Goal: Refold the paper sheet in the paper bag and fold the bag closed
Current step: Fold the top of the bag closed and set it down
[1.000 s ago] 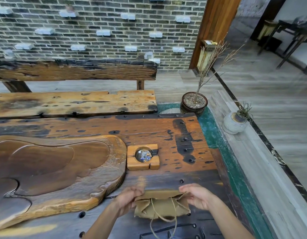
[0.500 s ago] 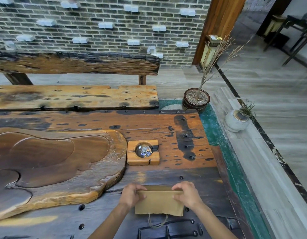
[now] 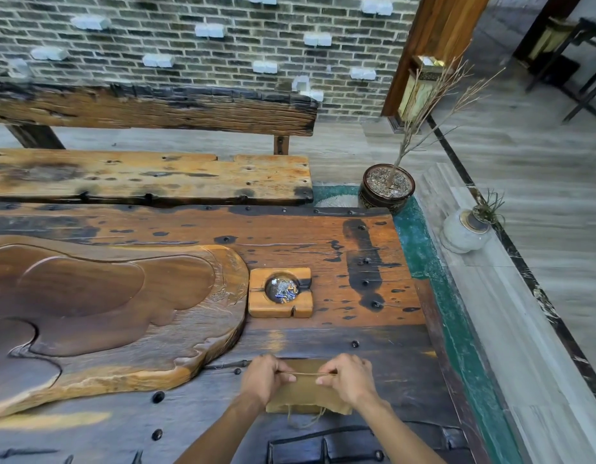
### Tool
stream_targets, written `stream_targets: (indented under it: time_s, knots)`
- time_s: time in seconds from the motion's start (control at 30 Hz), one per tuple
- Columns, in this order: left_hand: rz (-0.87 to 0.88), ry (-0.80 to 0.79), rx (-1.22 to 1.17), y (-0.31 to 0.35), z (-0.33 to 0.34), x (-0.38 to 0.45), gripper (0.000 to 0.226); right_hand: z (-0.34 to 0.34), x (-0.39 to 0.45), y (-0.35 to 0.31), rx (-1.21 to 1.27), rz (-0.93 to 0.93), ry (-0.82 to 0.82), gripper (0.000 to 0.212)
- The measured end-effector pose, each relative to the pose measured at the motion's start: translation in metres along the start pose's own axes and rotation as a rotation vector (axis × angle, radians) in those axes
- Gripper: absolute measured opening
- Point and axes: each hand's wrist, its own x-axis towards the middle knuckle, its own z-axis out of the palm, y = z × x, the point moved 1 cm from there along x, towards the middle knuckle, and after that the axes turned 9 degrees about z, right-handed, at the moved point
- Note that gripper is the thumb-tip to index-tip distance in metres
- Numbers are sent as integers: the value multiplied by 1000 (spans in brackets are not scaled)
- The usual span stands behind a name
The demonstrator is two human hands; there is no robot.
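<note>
A brown paper bag lies flat on the dark wooden table near its front edge, folded over. My left hand rests on the bag's left side and my right hand on its right side. Both hands pinch a thin twine handle stretched taut between them above the bag. A second twine handle loops out from under the bag's near edge. The paper sheet is hidden inside the bag.
A square wooden ashtray sits beyond the bag. A large carved wooden tray fills the table's left. A potted dry twig and a small white vase stand at right past the table's edge. A bench lies behind.
The open, crumpled bag was flattened and folded over. My hands moved from the bag's far edge onto a twine handle and pulled it taut between them.
</note>
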Motion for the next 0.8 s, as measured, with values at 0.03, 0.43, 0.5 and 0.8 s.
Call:
stream_targets:
  time_s: [0.03, 0.43, 0.5, 0.8]
  knots:
    - [0, 9, 0, -5, 0, 1, 27, -1, 0, 6, -1, 18, -2, 25]
    - [-136, 197, -341, -38, -3, -5, 40, -7, 6, 51, 321, 110, -60, 25]
    - [-167, 209, -372, -43, -3, -7, 35, -2, 7, 58, 378, 132, -41, 24]
    - [-164, 278, -479, -37, -16, -10, 19, -7, 14, 58, 501, 118, 18, 13]
